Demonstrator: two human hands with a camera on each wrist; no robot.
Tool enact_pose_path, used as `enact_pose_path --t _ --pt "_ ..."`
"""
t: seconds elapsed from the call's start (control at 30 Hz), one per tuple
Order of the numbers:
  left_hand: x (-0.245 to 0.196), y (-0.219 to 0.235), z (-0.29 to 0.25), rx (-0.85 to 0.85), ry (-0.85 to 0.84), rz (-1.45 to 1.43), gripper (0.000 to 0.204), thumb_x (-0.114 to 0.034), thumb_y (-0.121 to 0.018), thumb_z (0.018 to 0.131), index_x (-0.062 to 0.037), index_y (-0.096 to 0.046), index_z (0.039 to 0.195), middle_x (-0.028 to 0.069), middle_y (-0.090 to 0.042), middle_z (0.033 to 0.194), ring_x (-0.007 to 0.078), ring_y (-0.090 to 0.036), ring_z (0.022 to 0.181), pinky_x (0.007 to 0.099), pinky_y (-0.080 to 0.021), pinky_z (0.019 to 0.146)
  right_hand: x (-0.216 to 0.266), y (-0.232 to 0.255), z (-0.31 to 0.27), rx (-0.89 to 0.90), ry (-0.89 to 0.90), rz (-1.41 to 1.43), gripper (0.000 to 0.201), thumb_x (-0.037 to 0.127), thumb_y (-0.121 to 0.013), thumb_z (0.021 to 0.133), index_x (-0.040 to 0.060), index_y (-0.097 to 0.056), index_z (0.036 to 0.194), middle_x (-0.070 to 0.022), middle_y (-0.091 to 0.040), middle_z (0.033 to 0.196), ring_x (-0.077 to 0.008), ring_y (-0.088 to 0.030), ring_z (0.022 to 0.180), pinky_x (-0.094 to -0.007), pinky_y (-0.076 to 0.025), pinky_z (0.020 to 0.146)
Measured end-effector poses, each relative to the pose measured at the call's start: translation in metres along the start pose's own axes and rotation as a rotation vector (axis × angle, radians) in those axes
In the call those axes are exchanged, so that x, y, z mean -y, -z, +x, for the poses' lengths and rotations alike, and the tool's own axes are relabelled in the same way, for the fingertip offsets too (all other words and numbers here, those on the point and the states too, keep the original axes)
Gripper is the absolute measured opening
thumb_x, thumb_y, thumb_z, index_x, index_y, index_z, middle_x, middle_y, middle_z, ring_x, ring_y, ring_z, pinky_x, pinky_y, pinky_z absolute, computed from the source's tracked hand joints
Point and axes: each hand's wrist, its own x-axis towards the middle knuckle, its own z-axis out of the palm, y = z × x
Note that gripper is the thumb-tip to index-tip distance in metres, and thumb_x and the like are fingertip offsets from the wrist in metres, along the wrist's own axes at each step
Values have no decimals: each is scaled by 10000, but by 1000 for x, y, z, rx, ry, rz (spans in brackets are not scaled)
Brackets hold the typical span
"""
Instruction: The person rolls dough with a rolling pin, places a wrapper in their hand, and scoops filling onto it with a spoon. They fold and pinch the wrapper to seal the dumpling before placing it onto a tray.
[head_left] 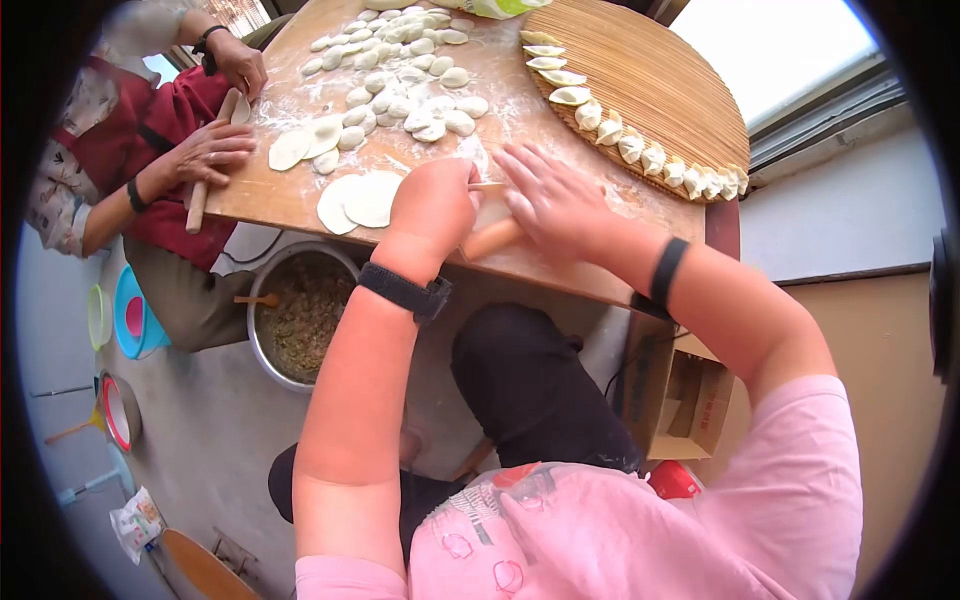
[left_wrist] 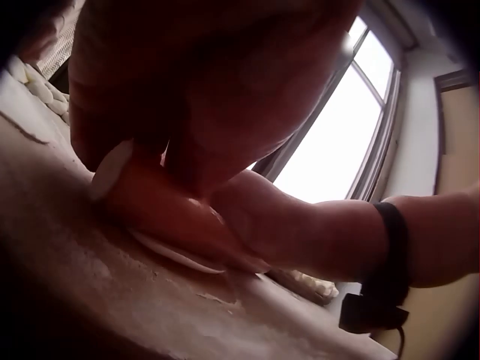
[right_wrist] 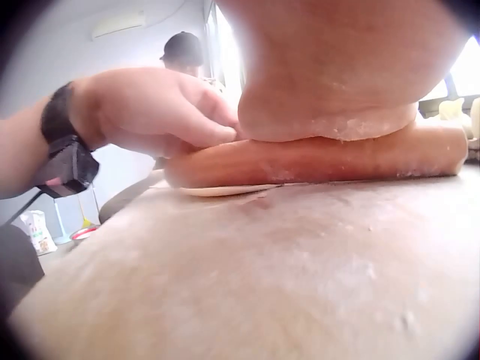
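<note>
Wooden rolling pin [head_left: 493,238] lies at the floured surface's [head_left: 290,195] near edge; right hand [head_left: 553,197] presses it with flat fingers, left hand [head_left: 432,205] pinches a thin white dough round [right_wrist: 225,190].

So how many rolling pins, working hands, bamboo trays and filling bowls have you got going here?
Pale wooden rolling pins: 2
Hands at work: 4 (left hand, right hand, seated person's two hands)
Round slatted bamboo tray: 1
Round steel bowl of filling: 1
Total: 8
</note>
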Motion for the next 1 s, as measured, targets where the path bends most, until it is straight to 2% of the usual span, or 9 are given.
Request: enact_pose_path --t 0.1,0.27,0.53,0.67,0.8,0.83,0.87,0.93,1.0 --pt "5 5 -5 32 -11 -60 195 -182 -634 891 -23 -710 974 229 -693 944 406 -658 897 467 -517 788 3 5 -2 13 8 -22 572 326 -331 1038 51 -312 1540 -199 -305 1601 -365 -254 1499 -452 -227 1219" --pt "0 5 0 21 33 26 180 -159 -659 869 -29 -711 981 214 -699 927 392 -669 891 454 -521 774 -23 -23 78 -146 44 -217 575 326 -335 1036 66 -299 1548 -209 -293 1604 -371 -243 1502 -437 -215 1224" --pt "9 -1 -2 -53 23 -109 214 -166 -664 871 -21 -715 1020 224 -702 985 393 -669 903 440 -529 800 1 -4 -8 -103 61 -23 539 277 -379 1024 56 -370 1515 -207 -381 1551 -363 -343 1456 -439 -302 1185" --pt "9 3 -6 -13 -3 -20 218 -150 -673 866 -15 -700 1035 223 -702 973 394 -669 888 438 -527 788 -20 -23 61 -204 124 -177 515 210 -382 1023 -16 -378 1486 -244 -361 1555 -403 -356 1443 -453 -279 1205" --pt "-4 8 0 84 84 30 209 -118 -658 872 -12 -691 1049 220 -704 964 392 -669 875 441 -525 785 -14 -12 55 -87 164 -430 505 210 -352 1037 -19 -371 1487 -244 -319 1579 -397 -304 1470 -445 -232 1228" --pt "-7 9 -1 117 113 37 201 -113 -650 877 -11 -692 1046 220 -704 957 392 -670 871 443 -525 785 -8 -13 36 -133 76 -46 513 229 -351 1036 -6 -374 1492 -235 -331 1574 -386 -287 1481 -445 -235 1223" --pt "-2 5 -3 17 66 11 190 -123 -646 883 -10 -697 1027 220 -704 943 392 -669 864 445 -525 783 -3 -11 15 -116 26 32 527 249 -356 1031 7 -369 1500 -223 -342 1571 -382 -290 1480 -444 -251 1212" --pt "9 -5 -8 -177 -27 -31 179 -145 -638 896 -8 -707 989 220 -703 916 394 -669 850 450 -526 778 5 4 -11 -23 28 30 543 263 -351 1026 12 -357 1508 -220 -338 1575 -385 -288 1480 -445 -256 1207" --pt "7 -1 -11 -90 -12 -79 183 -165 -626 909 -7 -709 949 221 -700 889 402 -666 838 459 -526 774 0 -3 -2 -62 44 -7 544 251 -352 1023 13 -348 1513 -222 -336 1575 -386 -290 1478 -445 -259 1206"
